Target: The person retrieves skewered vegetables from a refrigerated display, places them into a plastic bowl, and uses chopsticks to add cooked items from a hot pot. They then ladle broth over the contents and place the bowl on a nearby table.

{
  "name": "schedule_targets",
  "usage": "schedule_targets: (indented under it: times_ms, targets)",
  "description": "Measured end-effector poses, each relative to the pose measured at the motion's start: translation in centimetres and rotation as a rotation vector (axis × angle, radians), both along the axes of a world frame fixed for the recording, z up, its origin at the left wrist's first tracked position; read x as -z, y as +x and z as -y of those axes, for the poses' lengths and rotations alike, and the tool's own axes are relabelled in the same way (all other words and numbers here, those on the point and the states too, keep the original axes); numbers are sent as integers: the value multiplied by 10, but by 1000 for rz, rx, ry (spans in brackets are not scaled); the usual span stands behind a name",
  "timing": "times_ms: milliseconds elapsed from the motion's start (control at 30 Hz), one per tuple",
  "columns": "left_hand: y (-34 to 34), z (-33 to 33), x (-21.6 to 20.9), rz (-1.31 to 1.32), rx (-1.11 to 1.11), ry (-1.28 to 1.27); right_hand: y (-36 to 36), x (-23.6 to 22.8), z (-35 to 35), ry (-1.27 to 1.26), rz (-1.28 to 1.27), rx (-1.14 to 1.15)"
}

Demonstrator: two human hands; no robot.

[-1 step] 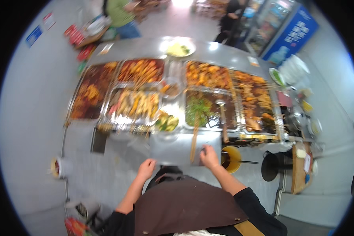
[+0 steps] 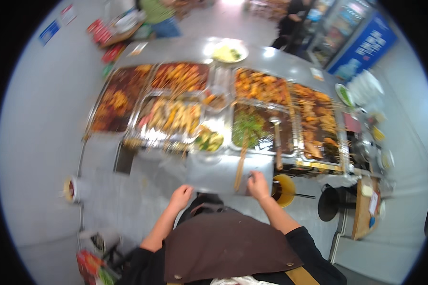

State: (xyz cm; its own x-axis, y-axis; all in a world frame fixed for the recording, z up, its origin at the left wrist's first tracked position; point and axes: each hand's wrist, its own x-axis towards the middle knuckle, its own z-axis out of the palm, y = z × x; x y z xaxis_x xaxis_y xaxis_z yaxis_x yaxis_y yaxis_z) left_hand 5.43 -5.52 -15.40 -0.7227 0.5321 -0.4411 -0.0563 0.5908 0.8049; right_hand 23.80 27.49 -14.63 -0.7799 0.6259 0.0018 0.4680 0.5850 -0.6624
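A flat metal shelf (image 2: 209, 173) juts out from the front of the food counter. My left hand (image 2: 181, 196) is curled beside its near left corner; whether the fingers grip the edge does not show. At the shelf's right side, my right hand (image 2: 258, 185) is closed, with something small and dark by the thumb that is too blurred to name. Long wooden chopsticks (image 2: 240, 164) lean from the greens tray (image 2: 259, 151) onto the shelf, just left of my right hand. A ladle (image 2: 277, 142) with a wooden handle rests in that same tray.
Several metal trays of skewered food in sauce fill the counter (image 2: 176, 52). A bowl of vegetables (image 2: 209, 140) sits behind the shelf. Below right are a yellow bucket (image 2: 285, 191) and a black round stool (image 2: 329, 204). Stacked white bowls (image 2: 366, 89) stand at right. Two people are beyond the counter.
The whole scene has shifted right and slightly up in the picture, as my head turned. Both hands keep nearly the same place by the shelf.
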Motion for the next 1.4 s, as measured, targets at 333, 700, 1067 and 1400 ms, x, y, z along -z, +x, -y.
schedule_targets:
  times_ms: [333,700,1067,1400]
  targets:
    - [14,41,5,80,-184,29,12,2,20,-72,-78,10]
    - [-90,126,123,40,-149,-339,-35,-22,92,-338,-20,75]
    - [-236,58,204,16,67,-485,-48,-68,134,-146,37,282]
    - [-268,37,210,-57,514,-617,28,-43,179,-237,141,733]
